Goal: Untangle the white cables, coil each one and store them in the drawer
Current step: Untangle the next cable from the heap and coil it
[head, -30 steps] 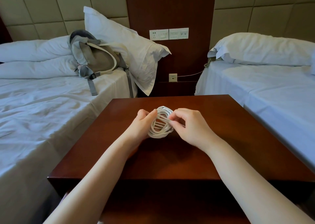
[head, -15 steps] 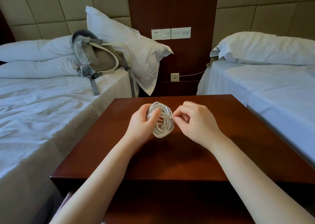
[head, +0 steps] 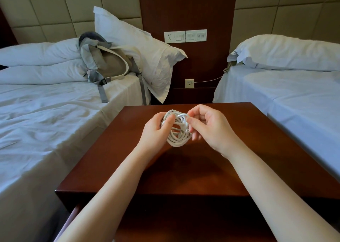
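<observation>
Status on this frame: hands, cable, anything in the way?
Left hand grips white cable coil over nightstand. Right hand pinches a strand at the coil's top. Nothing blocking the hands.

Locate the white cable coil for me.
Head view, centre: the white cable coil is held over the nightstand, between the left hand and right hand.

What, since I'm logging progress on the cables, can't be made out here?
Head view:
- white cable coil: ends and cable count, hidden by the left hand and right hand gripping it.
- drawer: inside, hidden under the table and cut by the bottom edge.
- wall plate markings: too small.
</observation>
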{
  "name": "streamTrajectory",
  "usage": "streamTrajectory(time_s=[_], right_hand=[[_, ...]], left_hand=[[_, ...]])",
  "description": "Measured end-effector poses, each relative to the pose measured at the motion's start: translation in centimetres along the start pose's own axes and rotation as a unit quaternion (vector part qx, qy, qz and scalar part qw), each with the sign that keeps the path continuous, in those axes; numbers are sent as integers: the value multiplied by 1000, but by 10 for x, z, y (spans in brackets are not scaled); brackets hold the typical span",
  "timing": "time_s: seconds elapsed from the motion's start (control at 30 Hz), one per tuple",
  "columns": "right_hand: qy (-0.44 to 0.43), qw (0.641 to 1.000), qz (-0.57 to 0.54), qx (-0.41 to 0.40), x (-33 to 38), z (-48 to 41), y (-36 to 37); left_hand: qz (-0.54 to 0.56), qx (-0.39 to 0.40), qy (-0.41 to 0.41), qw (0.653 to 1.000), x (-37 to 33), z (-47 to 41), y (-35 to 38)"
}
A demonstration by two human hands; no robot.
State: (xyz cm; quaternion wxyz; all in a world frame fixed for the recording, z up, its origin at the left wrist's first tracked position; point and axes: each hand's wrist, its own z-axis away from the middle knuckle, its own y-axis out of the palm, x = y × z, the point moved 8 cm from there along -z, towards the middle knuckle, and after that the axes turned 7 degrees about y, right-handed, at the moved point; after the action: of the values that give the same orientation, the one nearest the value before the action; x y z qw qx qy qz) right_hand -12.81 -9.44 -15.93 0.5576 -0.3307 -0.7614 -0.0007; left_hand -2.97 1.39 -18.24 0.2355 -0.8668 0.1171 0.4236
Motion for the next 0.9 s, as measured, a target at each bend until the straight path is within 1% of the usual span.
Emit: streamTrajectory(time_s=[0.1, 0.2, 0.33, 0.43, 0.5, 0.6, 0.7, 0.77, 0.83, 0.9], right_hand=[[-13, 1000, 13, 2, -2, 2, 4], [-83, 991, 90, -45, 6, 5, 4], [-186, 963, 174, -87, 16, 13, 7], [-230, 939, 232, -108, 21, 16, 9], [-230, 932, 257, -112, 20, 14, 8], [-197, 941, 255, -101, 13, 8, 6], [-195, 936, 272, -106, 13, 8, 8], [-193, 943, 251, -102, 14, 9, 8], [-180, 958, 204, -90, 13, 9, 5], [-179, 962, 189, -85, 12, 9, 3]], left_hand=[[4, -5, -15, 1000, 4, 0, -1], [12, -11, -22, 1000, 5, 2, -2], [47, -2, -49, 998, 9, 3, 0], [62, -2, -45, 997, 6, 4, 2], [53, -9, -33, 998, 3, 5, 2], [26, -10, -17, 999, 0, 6, 2], [21, -10, -7, 1000, -3, 5, 0], [18, -12, 2, 1000, -6, 5, -1], [15, -11, 7, 1000, -7, 5, -2], [21, -7, 2, 1000, -7, 5, 0]])
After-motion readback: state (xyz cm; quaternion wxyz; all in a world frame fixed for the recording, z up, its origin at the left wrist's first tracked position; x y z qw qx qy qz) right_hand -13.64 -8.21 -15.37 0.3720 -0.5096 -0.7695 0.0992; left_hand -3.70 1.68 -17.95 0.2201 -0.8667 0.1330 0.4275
